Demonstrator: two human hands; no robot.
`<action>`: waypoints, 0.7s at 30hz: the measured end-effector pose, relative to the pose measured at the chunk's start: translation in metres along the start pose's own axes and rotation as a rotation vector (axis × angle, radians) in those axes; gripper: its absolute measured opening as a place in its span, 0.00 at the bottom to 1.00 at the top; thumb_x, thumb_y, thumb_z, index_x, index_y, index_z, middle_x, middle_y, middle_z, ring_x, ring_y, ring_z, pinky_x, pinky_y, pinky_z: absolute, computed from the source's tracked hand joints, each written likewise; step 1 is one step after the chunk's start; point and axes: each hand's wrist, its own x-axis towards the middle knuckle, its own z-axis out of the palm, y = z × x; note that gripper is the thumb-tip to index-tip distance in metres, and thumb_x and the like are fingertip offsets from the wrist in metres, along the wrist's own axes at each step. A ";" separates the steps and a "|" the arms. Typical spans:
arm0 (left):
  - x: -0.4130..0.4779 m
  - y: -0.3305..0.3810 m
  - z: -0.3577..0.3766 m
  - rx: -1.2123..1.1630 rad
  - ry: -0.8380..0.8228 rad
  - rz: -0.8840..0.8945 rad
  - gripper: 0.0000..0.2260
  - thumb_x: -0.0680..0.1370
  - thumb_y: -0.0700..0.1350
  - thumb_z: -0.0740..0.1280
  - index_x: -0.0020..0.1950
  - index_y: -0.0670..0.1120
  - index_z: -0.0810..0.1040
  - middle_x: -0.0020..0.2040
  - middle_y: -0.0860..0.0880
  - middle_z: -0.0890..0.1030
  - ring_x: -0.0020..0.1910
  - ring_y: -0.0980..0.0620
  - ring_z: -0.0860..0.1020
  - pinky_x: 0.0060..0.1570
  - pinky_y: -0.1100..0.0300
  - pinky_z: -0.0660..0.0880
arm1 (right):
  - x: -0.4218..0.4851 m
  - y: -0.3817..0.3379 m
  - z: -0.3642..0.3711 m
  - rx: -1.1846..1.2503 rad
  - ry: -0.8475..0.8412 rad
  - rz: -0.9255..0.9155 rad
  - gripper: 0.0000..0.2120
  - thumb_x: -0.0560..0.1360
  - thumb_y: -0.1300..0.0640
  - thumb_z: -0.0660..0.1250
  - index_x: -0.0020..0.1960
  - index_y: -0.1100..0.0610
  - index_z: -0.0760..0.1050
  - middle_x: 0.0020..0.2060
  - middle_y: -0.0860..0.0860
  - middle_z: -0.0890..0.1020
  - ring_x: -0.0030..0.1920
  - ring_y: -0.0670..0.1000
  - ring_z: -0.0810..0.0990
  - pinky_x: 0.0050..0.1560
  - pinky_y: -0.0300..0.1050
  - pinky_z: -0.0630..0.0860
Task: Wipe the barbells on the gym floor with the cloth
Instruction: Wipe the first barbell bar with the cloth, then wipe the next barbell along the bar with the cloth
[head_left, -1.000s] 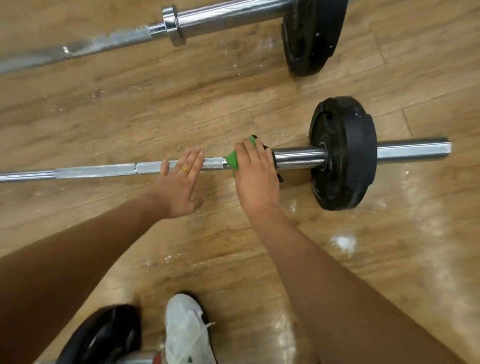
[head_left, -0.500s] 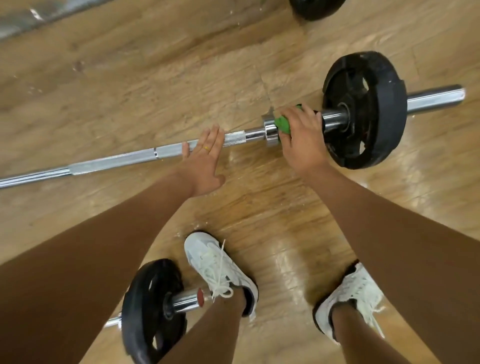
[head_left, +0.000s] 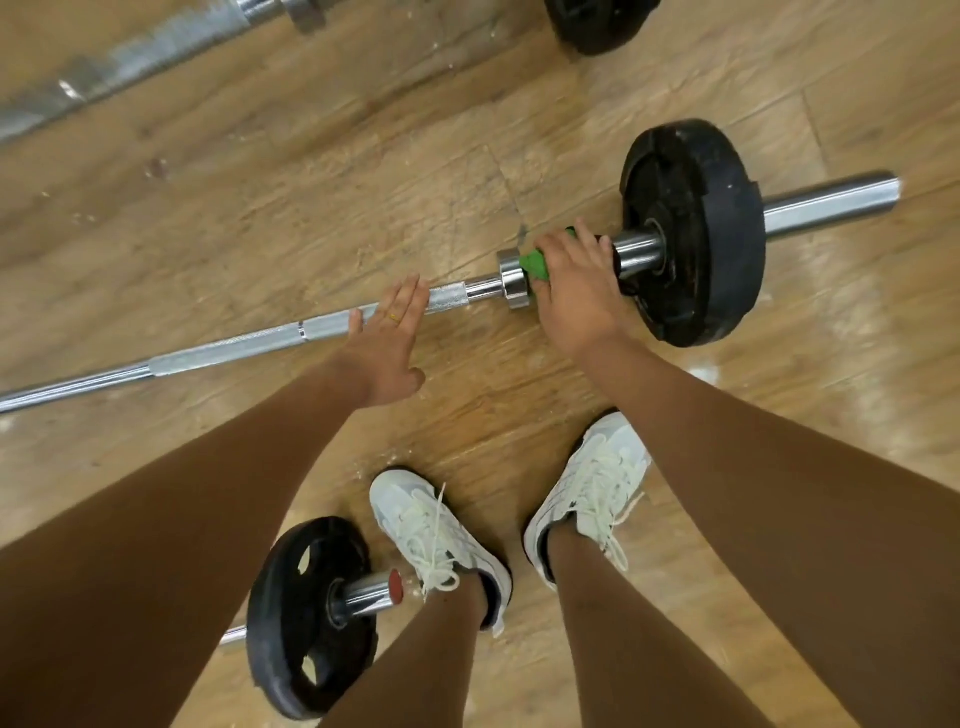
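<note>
Near barbell (head_left: 363, 597): at 7 o'clock in the view we see a chrome end with a red cap, carrying a black near plate (head_left: 306, 623) that stands on edge.
Shoes: the white left shoe (head_left: 431, 535) sits just beside that red cap; the white right shoe (head_left: 587, 493) is at its 2 o'clock. Both are laced.
Left hand (head_left: 387, 348): we find it wide, fingers straight and laid flat on the knurled shaft, with a ring on one finger.
Right hand (head_left: 576, 286): it curls round the cloth and the bar's sleeve.
Cloth (head_left: 535, 266): green, bunched under the right hand; only a corner shows at the hand's 10 o'clock, touching the chrome collar (head_left: 511, 280).
Middle barbell (head_left: 234, 348): it lies on the floor from 9 o'clock to 2 o'clock; the cloth sits on it between the collar and the black big plate (head_left: 696, 234).
Far barbell (head_left: 130, 57): blurred, at 11 o'clock, well apart from the hands, with its far plate (head_left: 597, 26) at 12 o'clock.
Floor (head_left: 311, 208): wood planks, scuffed, with pale specks.
</note>
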 end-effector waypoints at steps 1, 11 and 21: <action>0.000 -0.001 -0.002 0.005 -0.008 -0.007 0.49 0.76 0.45 0.70 0.81 0.49 0.33 0.81 0.52 0.31 0.80 0.52 0.34 0.76 0.36 0.42 | 0.001 -0.001 -0.001 0.000 -0.007 0.001 0.22 0.82 0.57 0.60 0.76 0.57 0.66 0.76 0.53 0.67 0.80 0.56 0.53 0.78 0.53 0.42; 0.003 0.016 -0.028 0.079 -0.151 -0.119 0.48 0.78 0.48 0.68 0.81 0.49 0.31 0.80 0.52 0.31 0.80 0.51 0.35 0.77 0.37 0.45 | 0.009 -0.005 0.004 -0.013 0.044 0.062 0.23 0.82 0.63 0.61 0.76 0.57 0.66 0.74 0.52 0.70 0.79 0.55 0.55 0.79 0.51 0.41; 0.002 0.044 -0.011 0.091 -0.102 -0.247 0.52 0.77 0.59 0.67 0.78 0.42 0.27 0.79 0.44 0.28 0.79 0.45 0.32 0.78 0.42 0.42 | 0.013 -0.028 0.009 0.370 0.271 0.280 0.17 0.80 0.66 0.62 0.68 0.61 0.74 0.62 0.57 0.78 0.64 0.57 0.73 0.65 0.51 0.71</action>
